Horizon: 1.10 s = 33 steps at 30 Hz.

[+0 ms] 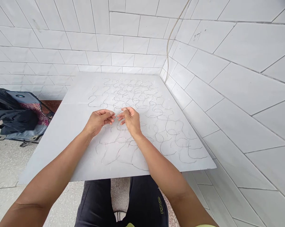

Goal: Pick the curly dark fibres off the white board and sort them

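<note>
A long thin thread [142, 104] lies in loose loops and curls over most of a white board, and the two hands meet over it near the board's middle, a little toward the near edge. The left hand [98, 121] and the right hand [130, 119] face each other with fingertips almost touching, each grip narrow, thumb drawn in against the first fingers as if pinching a fine strand between them; the thread is so thin at that spot that I cannot tell for sure whether either hand actually has hold of it. The palms hang low over the surface, probably so the strand can be worked without lifting the loops around it.

The thread reads as dark grey, limp and wiry-fine, its curves wandering from the far edge down to the near right corner without piling up. The counter [57, 138] is a flat, matte white panel with a faint seam across it, its right edge set against a wall.

That tiled wall [227, 78] is glossy white with grey grout lines, and a pale cord [172, 34] hangs down it near the far right corner. Beyond the left edge, on a speckled floor, sits a heap of dark bags and clothes [19, 113]. The person's dark trousers [142, 201] show below the near edge.
</note>
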Each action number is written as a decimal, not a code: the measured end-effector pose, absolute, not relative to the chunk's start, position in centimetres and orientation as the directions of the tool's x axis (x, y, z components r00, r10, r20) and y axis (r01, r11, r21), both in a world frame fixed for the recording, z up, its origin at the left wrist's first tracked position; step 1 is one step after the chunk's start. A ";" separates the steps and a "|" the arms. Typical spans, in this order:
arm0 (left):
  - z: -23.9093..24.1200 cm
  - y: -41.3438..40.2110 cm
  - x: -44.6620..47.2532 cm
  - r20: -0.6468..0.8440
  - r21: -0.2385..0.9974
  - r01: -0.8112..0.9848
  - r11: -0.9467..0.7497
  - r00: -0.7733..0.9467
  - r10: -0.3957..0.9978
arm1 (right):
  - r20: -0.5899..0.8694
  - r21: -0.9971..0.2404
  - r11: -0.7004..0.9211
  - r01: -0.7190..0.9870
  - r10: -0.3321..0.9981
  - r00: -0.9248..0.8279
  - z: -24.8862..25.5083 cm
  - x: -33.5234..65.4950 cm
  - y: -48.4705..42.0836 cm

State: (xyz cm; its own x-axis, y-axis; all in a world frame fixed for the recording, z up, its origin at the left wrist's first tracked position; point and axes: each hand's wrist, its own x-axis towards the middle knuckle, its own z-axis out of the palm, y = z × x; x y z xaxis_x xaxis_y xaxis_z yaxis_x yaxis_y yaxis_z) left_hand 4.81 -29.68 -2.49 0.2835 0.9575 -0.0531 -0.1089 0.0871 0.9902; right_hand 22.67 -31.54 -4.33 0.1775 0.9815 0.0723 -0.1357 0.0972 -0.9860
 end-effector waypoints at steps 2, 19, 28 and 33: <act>-2.3 -29.2 4.3 -0.036 0.991 -0.118 0.066 0.245 0.969 | 0.061 -0.986 0.090 -0.143 0.980 0.191 -4.4 22.8 -31.4; 1.2 -10.3 -9.9 0.100 0.995 0.029 -0.098 -0.076 0.992 | 0.031 -1.000 0.030 0.007 0.986 0.167 -4.2 22.4 -32.4; -1.6 -10.2 -12.1 0.000 0.986 0.165 0.020 -0.121 0.993 | -0.043 -0.998 -0.050 0.049 0.990 0.134 -4.5 22.1 -32.7; -2.3 -11.7 -11.2 0.088 0.942 0.326 -0.078 -0.015 0.996 | -0.084 -0.995 -0.089 0.049 0.991 0.102 -4.0 21.9 -33.1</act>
